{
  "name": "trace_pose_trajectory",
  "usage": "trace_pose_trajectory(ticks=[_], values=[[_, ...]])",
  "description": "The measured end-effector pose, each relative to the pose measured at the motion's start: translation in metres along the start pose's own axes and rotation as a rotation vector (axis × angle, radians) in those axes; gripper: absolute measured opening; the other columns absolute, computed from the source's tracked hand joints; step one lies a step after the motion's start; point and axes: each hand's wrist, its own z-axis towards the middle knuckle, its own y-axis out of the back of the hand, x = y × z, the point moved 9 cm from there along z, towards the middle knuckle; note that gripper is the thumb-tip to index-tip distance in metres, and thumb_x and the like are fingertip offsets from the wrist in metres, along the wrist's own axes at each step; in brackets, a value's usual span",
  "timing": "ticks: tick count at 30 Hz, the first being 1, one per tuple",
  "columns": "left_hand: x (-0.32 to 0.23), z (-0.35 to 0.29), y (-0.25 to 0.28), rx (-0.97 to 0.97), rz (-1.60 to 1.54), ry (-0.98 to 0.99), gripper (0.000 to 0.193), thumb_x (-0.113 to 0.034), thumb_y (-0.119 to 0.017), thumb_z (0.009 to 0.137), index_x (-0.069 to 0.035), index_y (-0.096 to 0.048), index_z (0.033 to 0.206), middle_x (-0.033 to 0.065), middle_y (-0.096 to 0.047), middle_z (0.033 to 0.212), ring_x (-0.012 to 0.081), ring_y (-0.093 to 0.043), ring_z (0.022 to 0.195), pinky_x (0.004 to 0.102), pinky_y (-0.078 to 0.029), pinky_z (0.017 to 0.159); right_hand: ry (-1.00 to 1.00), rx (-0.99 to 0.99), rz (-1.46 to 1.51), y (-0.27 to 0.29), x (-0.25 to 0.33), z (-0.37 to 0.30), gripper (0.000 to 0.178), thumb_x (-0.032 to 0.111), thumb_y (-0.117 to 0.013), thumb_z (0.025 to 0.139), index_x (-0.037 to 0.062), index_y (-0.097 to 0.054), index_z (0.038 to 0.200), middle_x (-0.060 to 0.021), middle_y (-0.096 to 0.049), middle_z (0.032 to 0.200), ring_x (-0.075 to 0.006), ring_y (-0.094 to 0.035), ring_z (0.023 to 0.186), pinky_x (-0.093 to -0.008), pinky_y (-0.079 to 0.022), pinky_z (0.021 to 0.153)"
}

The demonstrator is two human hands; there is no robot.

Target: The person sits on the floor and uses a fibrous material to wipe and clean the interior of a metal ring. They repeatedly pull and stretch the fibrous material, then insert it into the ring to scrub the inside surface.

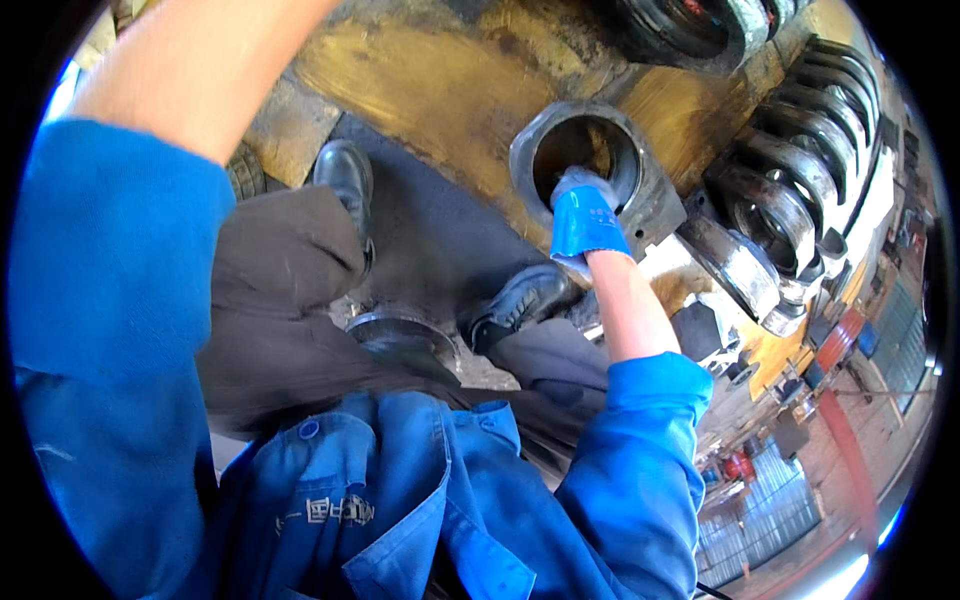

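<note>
My right hand (pixel 586 215), in a blue and grey work glove, reaches into the round opening of a thick metal housing (pixel 655 185). Its fingers are down inside the bore and hidden, so whether they grip anything does not show. The housing rests on a worn, yellowish-brown worktop (pixel 420 85) and has a small hole in its flat side. My left forearm (pixel 205 75), bare below a rolled blue sleeve, stretches past the upper edge of the picture. The left hand is out of sight.
Another large dark metal ring part (pixel 690 35) lies at the far edge. Along the right stands a row of curved metal rings (pixel 800 150), with a shiny ring (pixel 735 265) nearest the housing. A round metal piece (pixel 405 335) sits on the floor by my boots (pixel 520 300).
</note>
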Motion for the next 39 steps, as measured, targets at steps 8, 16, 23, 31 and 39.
trace_pose_trajectory(ticks=[8,16,23,31,39], values=[[-0.008,0.005,-0.001,-0.044,0.027,0.005,0.030,-0.025,-0.057,0.090,-0.001,-0.066,0.105,0.0209,-0.067,0.106,0.0365,-0.064,0.100,0.0430,-0.051,0.091,0.377,-0.597,-0.043,0.062,-0.005,0.006,0.023,0.009,-0.053,0.088,0.0050,-0.069,0.104,-0.0222,-0.067,0.108,-0.0345,-0.064,0.100,-0.0425,-0.050,0.084],[-0.012,0.012,0.000,0.012,0.002,0.024,0.030,-0.026,-0.058,0.090,-0.002,-0.066,0.106,0.0204,-0.067,0.105,0.0364,-0.064,0.099,0.0433,-0.051,0.090,-0.012,-0.649,0.262,0.047,-0.024,0.017,0.028,0.013,-0.052,0.090,0.0115,-0.067,0.114,-0.0199,-0.066,0.116,-0.0312,-0.062,0.109,-0.0407,-0.048,0.094],[-0.032,0.020,-0.013,0.022,0.004,-0.005,0.031,-0.026,-0.062,0.088,-0.004,-0.066,0.108,0.0187,-0.067,0.108,0.0357,-0.064,0.102,0.0435,-0.051,0.091,0.351,-0.240,0.350,0.031,-0.038,0.015,0.033,0.017,-0.053,0.090,0.0228,-0.067,0.119,-0.0162,-0.066,0.120,-0.0296,-0.062,0.114,-0.0406,-0.048,0.099],[-0.065,0.021,-0.005,0.046,0.110,-0.111,0.033,-0.027,-0.068,0.085,-0.007,-0.066,0.111,0.0167,-0.066,0.113,0.0348,-0.064,0.106,0.0436,-0.050,0.093,-0.438,-1.100,0.356,0.055,-0.171,-0.122,0.050,0.038,-0.054,0.091,0.0083,-0.059,0.131,-0.0157,-0.054,0.140,-0.0311,-0.051,0.129,-0.0436,-0.044,0.104],[-0.289,-0.115,-0.146,0.782,-0.497,-0.407,0.043,-0.031,-0.072,0.074,-0.005,-0.062,0.106,0.0211,-0.060,0.102,0.0374,-0.060,0.097,0.0445,-0.050,0.085,-0.443,-1.157,0.590,-0.002,-0.168,-0.133,0.061,0.038,-0.056,0.090,0.0023,-0.050,0.139,-0.0204,-0.046,0.147,-0.0330,-0.048,0.133,-0.0457,-0.044,0.102]])
